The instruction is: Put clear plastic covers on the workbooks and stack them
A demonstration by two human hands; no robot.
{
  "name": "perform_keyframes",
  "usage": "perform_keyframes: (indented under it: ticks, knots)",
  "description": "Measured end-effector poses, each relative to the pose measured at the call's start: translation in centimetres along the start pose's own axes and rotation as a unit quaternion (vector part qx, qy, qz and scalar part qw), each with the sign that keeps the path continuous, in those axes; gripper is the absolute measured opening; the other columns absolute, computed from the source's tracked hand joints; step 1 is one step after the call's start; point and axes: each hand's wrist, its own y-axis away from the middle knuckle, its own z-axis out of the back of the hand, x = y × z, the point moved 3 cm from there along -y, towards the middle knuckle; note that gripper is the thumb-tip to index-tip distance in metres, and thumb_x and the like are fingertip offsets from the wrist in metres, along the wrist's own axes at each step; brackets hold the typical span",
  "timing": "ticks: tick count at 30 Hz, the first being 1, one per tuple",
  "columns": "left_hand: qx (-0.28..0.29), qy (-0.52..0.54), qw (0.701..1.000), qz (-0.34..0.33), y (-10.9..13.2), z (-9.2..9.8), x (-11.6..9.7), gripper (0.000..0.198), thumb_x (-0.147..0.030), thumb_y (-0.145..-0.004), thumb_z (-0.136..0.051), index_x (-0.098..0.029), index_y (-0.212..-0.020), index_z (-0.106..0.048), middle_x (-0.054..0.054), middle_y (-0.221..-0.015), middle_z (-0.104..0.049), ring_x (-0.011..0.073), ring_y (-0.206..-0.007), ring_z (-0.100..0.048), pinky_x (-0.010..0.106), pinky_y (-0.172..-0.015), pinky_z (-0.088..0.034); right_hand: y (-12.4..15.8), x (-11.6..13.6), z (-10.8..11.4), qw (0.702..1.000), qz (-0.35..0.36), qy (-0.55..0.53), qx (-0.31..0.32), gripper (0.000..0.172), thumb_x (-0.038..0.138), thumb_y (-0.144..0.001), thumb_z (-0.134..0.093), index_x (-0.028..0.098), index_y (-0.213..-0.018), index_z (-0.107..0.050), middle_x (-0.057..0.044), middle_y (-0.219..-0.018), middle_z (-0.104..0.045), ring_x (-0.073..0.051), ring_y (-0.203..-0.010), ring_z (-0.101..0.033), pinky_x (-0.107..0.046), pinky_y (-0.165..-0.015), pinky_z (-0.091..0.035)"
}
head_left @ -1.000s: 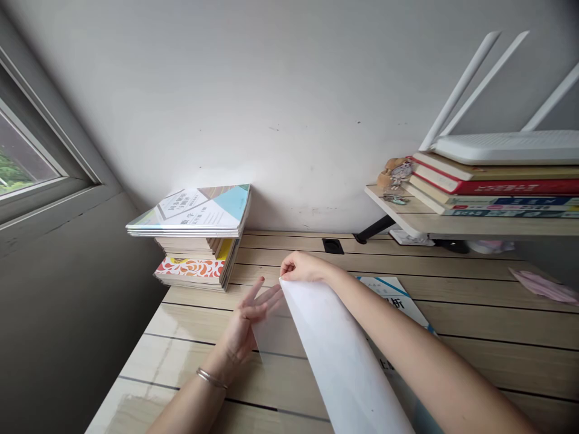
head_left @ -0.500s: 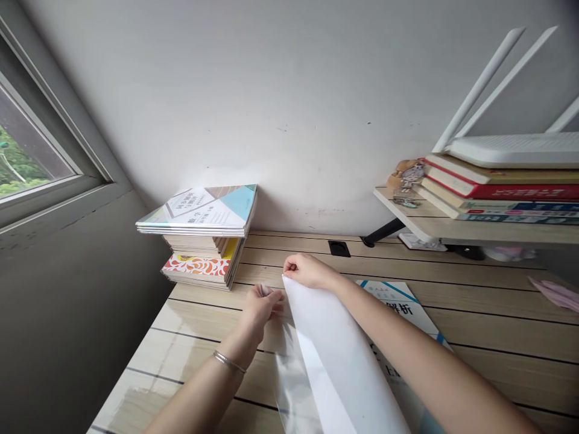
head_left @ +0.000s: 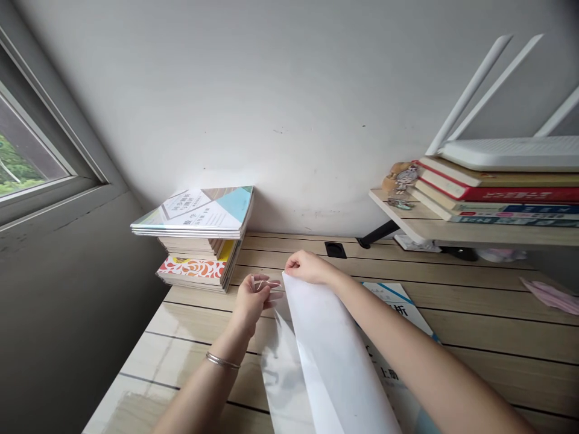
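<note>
Your R hand pinches the top corner of a big, matte white sheet, thumb against fingertips, & the sheet bows up off the wood-look, dark-striped table. Your L hand, w/ a thin silver bangle at the wrist, is just L of the sheet's corner: fingers curled, thumb over them, loosely pinching what looks like the edge of a glossy, clear plastic film. The film runs along the sheet's L edge; can't tell how far it goes underneath. A white booklet w/ blue stripes & black lettering lies R of the sheet, partly under your R forearm; can't see if it's joined to the sheet.

Risks: L grip looks light, so the film could slip out if tugged. It's thin & rippled, so uneven tension could crease it or trap a fold against the sheet. Sheet's held at one pt only, so a sharp pull there could bend the corner. R forearm crosses the booklet; dropping it could shove things askew. Tall stack of books, far L of the sheet, could topple if your L hand swings wide.
</note>
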Motion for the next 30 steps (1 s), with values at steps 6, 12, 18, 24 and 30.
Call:
perform_keyframes:
  ticks: [6, 12, 18, 24, 30]
  knots:
    - [0.085, 0.022, 0.996, 0.007, 0.5, -0.1, -0.8, 0.049, -0.005, -0.068, -0.061, -0.019, -0.114, -0.052, 0.015, -0.129, -0.057, 0.0225, -0.095, -0.067, 0.027, -0.069, -0.049, -0.4, -0.2, 0.2, 0.998, -0.02, -0.034, 0.046, 0.012, 0.022, -0.07, -0.064, 0.016, -0.077, -0.071, -0.002, -0.073, -0.069, -0.011, -0.062, -0.056, -0.02, -0.052, -0.039]
    - [0.158, 0.112, 0.981, 0.022, 0.6, 0.2, -1.4, 0.058, 0.0, -0.064, -0.059, -0.018, -0.119, -0.051, 0.017, -0.139, -0.047, 0.0321, -0.12, -0.052, 0.047, -0.092, -0.044, -0.4, -0.1, 0.0, 0.996, 0.013, -0.072, 0.057, 0.004, 0.017, -0.067, -0.066, 0.015, -0.071, -0.068, 0.001, -0.064, -0.064, -0.01, -0.058, -0.052, -0.02, -0.053, -0.039]
    - [0.136, 0.164, 0.976, 0.037, 0.2, 0.2, -1.1, 0.05, -0.004, -0.074, -0.055, -0.012, -0.123, -0.047, 0.022, -0.128, -0.055, 0.0301, -0.119, -0.053, 0.049, -0.098, -0.04, -0.3, -0.2, 0.1, 0.997, 0.02, -0.045, 0.063, 0.006, 0.021, -0.067, -0.067, 0.017, -0.071, -0.069, 0.0, -0.065, -0.066, -0.011, -0.059, -0.053, -0.021, -0.053, -0.038]
    - [0.174, 0.19, 0.966, 0.029, 0.0, 0.1, -1.5, 0.044, -0.016, -0.083, -0.054, -0.01, -0.126, -0.046, 0.021, -0.115, -0.064, 0.0294, -0.109, -0.06, 0.047, -0.096, -0.041, -0.3, -0.2, 0.3, 0.997, 0.05, -0.036, 0.045, 0.009, 0.023, -0.067, -0.066, 0.018, -0.074, -0.067, 0.0, -0.073, -0.066, -0.012, -0.064, -0.055, -0.022, -0.059, -0.04]
    - [0.205, 0.287, 0.936, 0.005, -1.0, 0.3, -0.8, 0.063, -0.053, -0.08, -0.057, -0.013, -0.128, -0.046, 0.021, -0.125, -0.057, 0.0299, -0.119, -0.053, 0.042, -0.098, -0.04, -0.7, -1.1, 0.2, 0.977, 0.107, -0.18, 0.023, 0.01, 0.025, -0.071, -0.061, 0.016, -0.073, -0.058, 0.001, -0.068, -0.06, -0.011, -0.062, -0.054, -0.023, -0.061, -0.042]
